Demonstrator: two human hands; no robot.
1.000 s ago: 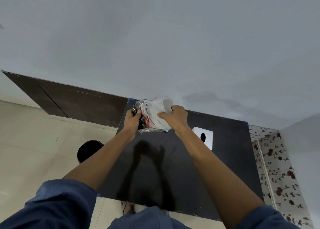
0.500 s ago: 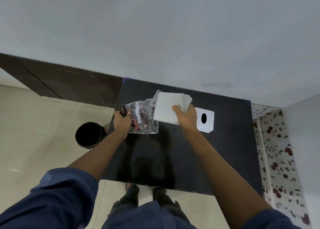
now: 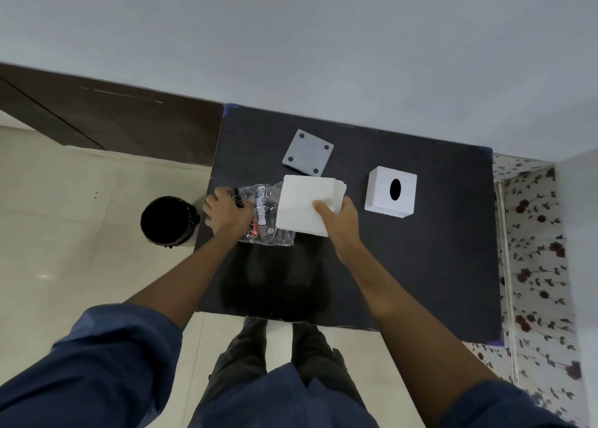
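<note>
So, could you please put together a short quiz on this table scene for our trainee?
1. Which of the hands holds the white paper stack? A) left B) right C) neither
2. True or false: the white box with the oval hole touches the grey square plate.
3. Fill in: the black bin stands on the floor to the ____ of the black table.
Key: 1 B: the right hand grips it, while the left hand holds the clear plastic bag. 2 False: they lie apart. 3 left.
</note>
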